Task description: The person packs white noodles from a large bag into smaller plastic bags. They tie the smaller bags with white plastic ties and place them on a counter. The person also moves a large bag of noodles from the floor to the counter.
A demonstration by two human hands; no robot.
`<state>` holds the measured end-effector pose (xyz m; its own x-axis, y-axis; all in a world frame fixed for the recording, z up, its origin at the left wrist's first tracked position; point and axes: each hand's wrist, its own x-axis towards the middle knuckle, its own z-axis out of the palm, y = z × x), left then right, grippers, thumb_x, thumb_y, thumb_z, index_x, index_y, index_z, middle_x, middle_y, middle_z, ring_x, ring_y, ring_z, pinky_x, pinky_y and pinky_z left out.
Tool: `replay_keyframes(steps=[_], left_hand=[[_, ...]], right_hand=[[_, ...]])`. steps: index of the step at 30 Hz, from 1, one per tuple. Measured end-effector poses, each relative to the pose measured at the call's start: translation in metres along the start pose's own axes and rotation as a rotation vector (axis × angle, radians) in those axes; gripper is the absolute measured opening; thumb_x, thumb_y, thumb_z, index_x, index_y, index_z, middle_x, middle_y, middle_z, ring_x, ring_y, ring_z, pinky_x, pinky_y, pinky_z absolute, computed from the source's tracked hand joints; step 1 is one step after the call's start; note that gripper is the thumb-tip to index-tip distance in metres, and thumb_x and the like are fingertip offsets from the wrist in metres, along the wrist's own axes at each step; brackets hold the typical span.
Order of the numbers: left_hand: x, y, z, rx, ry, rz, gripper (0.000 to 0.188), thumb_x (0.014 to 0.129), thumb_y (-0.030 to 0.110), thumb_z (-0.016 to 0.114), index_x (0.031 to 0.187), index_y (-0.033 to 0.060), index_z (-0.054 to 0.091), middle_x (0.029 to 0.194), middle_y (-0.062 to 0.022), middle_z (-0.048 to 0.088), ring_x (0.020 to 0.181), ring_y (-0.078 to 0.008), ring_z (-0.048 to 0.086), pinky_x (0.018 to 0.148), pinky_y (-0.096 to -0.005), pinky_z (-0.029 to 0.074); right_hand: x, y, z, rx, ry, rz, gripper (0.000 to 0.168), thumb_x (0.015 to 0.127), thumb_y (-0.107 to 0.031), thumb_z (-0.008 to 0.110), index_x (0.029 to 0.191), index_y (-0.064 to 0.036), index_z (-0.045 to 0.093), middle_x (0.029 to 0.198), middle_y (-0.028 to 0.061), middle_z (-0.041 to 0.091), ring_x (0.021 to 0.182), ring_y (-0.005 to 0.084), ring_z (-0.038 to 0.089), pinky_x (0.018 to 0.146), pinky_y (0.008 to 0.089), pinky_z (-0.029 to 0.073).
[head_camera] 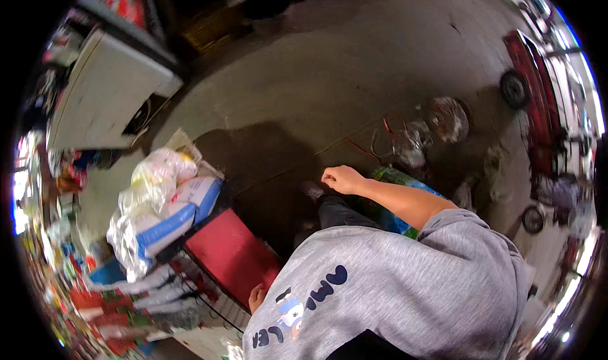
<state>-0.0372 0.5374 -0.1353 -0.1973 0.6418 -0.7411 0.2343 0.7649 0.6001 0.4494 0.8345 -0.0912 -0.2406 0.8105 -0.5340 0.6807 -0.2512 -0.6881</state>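
Observation:
My right hand (341, 179) hangs over the concrete floor with its fingers curled and nothing visible in it. Under my right forearm lies a green and blue printed bag (403, 196), partly hidden by the arm. My left hand (257, 297) is beside the near edge of a red flat-topped surface (232, 250), mostly hidden by my grey shirt; whether it grips anything does not show. Left of the red surface, white and blue sacks (166, 222) lie with clear plastic bags (161, 174) on top of them.
A white table or cabinet (104, 94) stands at the upper left. Plastic-wrapped bundles (449, 119) and a red cable (363, 150) lie on the floor (342, 75) ahead. At the right is a red wheeled cart (536, 75). Packaged goods (142, 303) crowd the lower left.

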Motion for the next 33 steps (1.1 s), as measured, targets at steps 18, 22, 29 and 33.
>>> replay_keyframes(steps=[18, 22, 29, 33], left_hand=[[0.197, 0.197, 0.054, 0.484, -0.453, 0.054, 0.024, 0.092, 0.011, 0.048, 0.112, 0.0071, 0.059, 0.088, -0.0051, 0.064, 0.068, -0.0105, 0.06, 0.057, -0.0231, 0.05], [0.164, 0.231, 0.142, 0.633, -0.553, -0.01, 0.025, 0.093, 0.016, 0.048, 0.114, 0.0079, 0.058, 0.088, -0.0049, 0.064, 0.064, -0.0089, 0.059, 0.051, -0.0217, 0.048], [0.142, 0.282, 0.332, 0.662, -0.591, 0.107, 0.022, 0.094, 0.012, 0.046, 0.109, 0.0046, 0.06, 0.078, -0.0012, 0.061, 0.056, -0.0037, 0.048, 0.051, -0.0181, 0.04], [0.151, 0.293, 0.41, 0.697, -0.693, 0.034, 0.022, 0.093, 0.01, 0.046, 0.109, 0.0041, 0.06, 0.078, -0.0017, 0.061, 0.056, -0.0032, 0.047, 0.052, -0.018, 0.04]], right_hand=[[-0.184, 0.188, 0.059, 0.576, 0.329, 0.729, 0.022, 0.088, -0.017, 0.051, 0.098, -0.002, 0.063, 0.083, 0.0101, 0.067, 0.074, 0.0197, 0.065, 0.067, 0.0321, 0.05], [-0.178, 0.256, 0.052, 0.687, 0.347, 0.757, 0.022, 0.09, -0.015, 0.051, 0.101, -0.001, 0.062, 0.082, 0.0085, 0.065, 0.067, 0.0162, 0.061, 0.062, 0.0306, 0.049], [-0.107, 0.424, 0.046, 0.578, 0.35, 0.847, 0.02, 0.087, -0.014, 0.053, 0.098, -0.001, 0.064, 0.076, 0.011, 0.063, 0.07, 0.0206, 0.06, 0.063, 0.0351, 0.048], [-0.049, 0.496, 0.043, 0.62, 0.474, 0.893, 0.02, 0.086, -0.018, 0.054, 0.097, -0.006, 0.066, 0.089, 0.0138, 0.064, 0.08, 0.0294, 0.061, 0.071, 0.0407, 0.048]])
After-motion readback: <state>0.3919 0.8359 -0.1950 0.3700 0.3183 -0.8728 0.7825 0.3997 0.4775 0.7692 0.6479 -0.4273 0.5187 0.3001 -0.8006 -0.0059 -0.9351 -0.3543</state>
